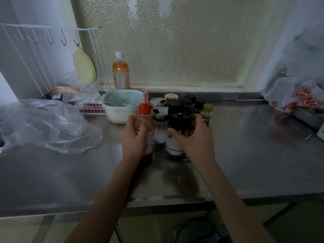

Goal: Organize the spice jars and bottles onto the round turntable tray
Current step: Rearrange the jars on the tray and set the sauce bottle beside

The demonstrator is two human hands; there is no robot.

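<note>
Two bare forearms reaching forward over steel counter (245, 146). Left hand (135, 137) wrapped around red-capped sauce bottle (146, 123), upright, at left edge of the jar cluster; bottom of bottle hidden by the hand, so cannot tell if resting on the tray or on the counter. Right hand (194, 139) curled around clear jar with wide black lid (180, 118), thumb on near side, fingers behind. Below and between the hands, rim of round turntable tray (173, 157) only partly visible, dark and blurred. Between the two held items, glass shaker with metal top (159, 123), white contents inside. Small bottle with yellowish cap (207, 111) just beside right hand. Behind, group of dark-lidded jars (185, 101), another metal-top shaker (158, 102) and jar with pale lid (171, 97), close together. Left of the cluster, pale green bowl (122, 106); behind it, tall drink bottle with white cap (121, 72). Crumpled clear plastic bag (47, 125) far left, white wire rack (52, 55) above it.
</note>
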